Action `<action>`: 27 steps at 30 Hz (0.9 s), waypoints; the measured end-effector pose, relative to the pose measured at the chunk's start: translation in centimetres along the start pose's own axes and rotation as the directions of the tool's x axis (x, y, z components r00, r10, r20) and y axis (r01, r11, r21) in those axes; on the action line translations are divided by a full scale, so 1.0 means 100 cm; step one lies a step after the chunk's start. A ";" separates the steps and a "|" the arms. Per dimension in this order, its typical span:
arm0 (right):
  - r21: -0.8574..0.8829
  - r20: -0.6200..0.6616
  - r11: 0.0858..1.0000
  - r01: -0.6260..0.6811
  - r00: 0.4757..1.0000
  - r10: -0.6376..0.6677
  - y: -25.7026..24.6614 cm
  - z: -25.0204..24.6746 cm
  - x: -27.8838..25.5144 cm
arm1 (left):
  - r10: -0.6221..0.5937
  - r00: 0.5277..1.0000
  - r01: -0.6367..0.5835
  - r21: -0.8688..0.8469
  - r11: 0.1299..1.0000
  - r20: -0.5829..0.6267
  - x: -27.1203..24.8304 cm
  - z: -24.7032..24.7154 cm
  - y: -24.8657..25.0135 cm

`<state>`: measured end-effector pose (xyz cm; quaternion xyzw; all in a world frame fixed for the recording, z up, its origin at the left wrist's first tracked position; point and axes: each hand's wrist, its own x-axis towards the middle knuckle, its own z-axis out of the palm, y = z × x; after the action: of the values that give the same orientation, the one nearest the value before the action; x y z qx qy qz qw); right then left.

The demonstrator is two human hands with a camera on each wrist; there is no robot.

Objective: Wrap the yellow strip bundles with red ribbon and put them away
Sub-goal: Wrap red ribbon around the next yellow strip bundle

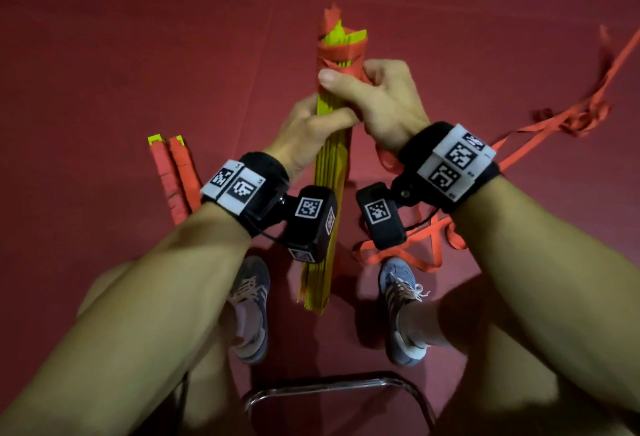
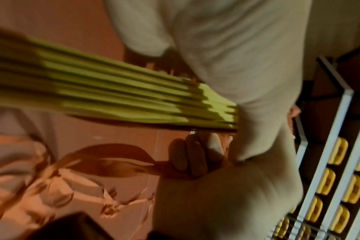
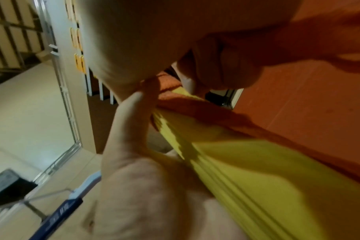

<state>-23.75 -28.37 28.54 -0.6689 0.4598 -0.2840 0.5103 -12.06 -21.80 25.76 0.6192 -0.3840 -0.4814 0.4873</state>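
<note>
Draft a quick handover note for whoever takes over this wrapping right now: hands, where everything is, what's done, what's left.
Left hand grips the yellow strip bundle mid-length. Right hand grips it higher, at the lower edge of the red ribbon wrap.
Only the bundle's far end is wrapped. Loose ribbon trails across the floor on the right.
Done: two wrapped bundles lie on the floor at left.
Left: wind ribbon down the rest of this bundle, then put the bundles away.
</note>
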 end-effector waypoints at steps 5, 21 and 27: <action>0.337 0.089 0.937 -0.095 0.994 0.069 -0.008 -0.001 0.000 | -0.064 0.967 0.141 -0.309 0.940 0.245 -0.003 0.002 -0.001; 0.405 0.452 0.872 -0.275 0.889 0.070 0.004 -0.018 0.017 | -0.145 0.985 0.152 0.076 0.985 -0.088 -0.004 -0.017 0.007; 0.427 0.353 0.827 -0.366 0.909 0.220 0.008 -0.007 0.024 | -0.223 0.972 0.221 -0.027 0.975 -0.073 -0.004 -0.020 0.007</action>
<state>-23.59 -30.91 27.84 -0.4745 0.3926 -0.2066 0.7603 -10.26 -21.14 26.60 0.6715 -0.2891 -0.5124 0.4504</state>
